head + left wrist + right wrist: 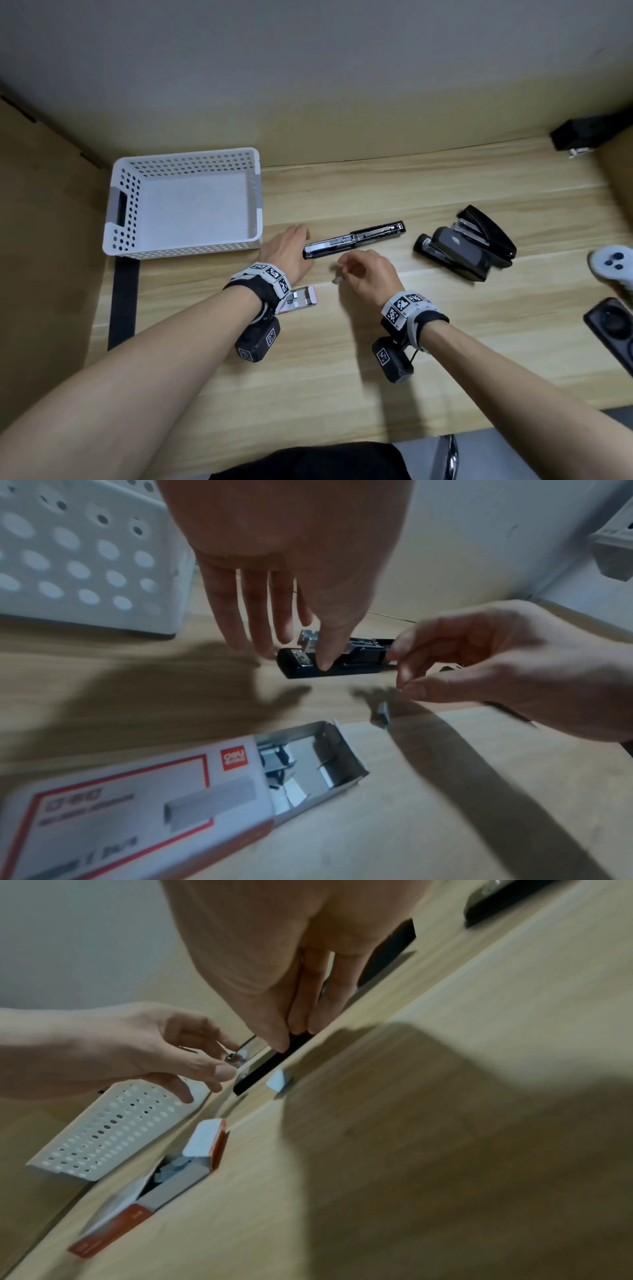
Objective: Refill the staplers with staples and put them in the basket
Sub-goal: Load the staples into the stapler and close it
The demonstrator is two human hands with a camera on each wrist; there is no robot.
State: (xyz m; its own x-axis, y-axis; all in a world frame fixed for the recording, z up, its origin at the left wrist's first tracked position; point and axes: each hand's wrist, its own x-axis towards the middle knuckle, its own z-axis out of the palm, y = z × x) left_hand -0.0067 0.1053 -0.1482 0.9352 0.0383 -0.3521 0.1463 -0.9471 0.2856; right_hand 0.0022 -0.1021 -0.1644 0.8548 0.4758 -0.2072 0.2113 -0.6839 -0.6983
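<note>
Between the two hands on the wooden table [445,192] lies an opened black stapler [354,238], flat, its metal channel facing up. The left hand [286,245] hovers at the stapler's near-left end with fingers loosely spread and straight, holding nothing; whether a fingertip touches the stapler I cannot tell. The right hand [371,274] sits just beside the stapler's near edge, its thumb and fingers [298,1010] pressed together in a narrow pinch; what they pinch is too blurred to name. Below that hand a small strip of staples [383,712] lies on the table. An open staple box [192,785] rests under the left wrist. Beyond the left hand stands the white perforated basket [133,195]. Right of the right hand, two more black staplers [469,248] lie together.
</note>
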